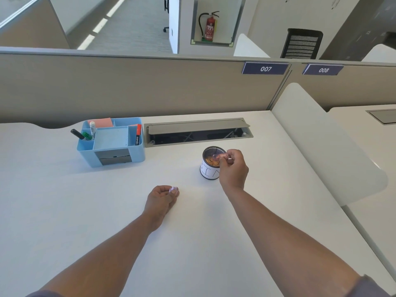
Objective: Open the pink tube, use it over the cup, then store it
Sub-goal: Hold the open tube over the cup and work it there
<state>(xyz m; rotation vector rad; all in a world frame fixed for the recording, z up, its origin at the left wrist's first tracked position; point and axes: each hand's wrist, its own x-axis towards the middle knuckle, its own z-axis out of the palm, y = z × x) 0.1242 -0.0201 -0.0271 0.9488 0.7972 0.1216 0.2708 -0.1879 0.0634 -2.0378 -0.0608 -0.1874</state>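
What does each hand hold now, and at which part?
The right hand pinches the pink tube at its rear end, over the cup. The left hand holds a small pale cap at the fingertips.

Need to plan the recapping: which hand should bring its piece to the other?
Left. The left hand holds only the small cap, while the right hand holds the pink tube over the cup.

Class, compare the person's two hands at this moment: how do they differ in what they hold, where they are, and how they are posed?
The right hand pinches the pink tube, while the left hand holds a small pale cap. The right hand is raised at the cup, with the tube over its opening; the left hand sits low on the desk, nearer the body and apart from the cup. Both hands are closed around something small.
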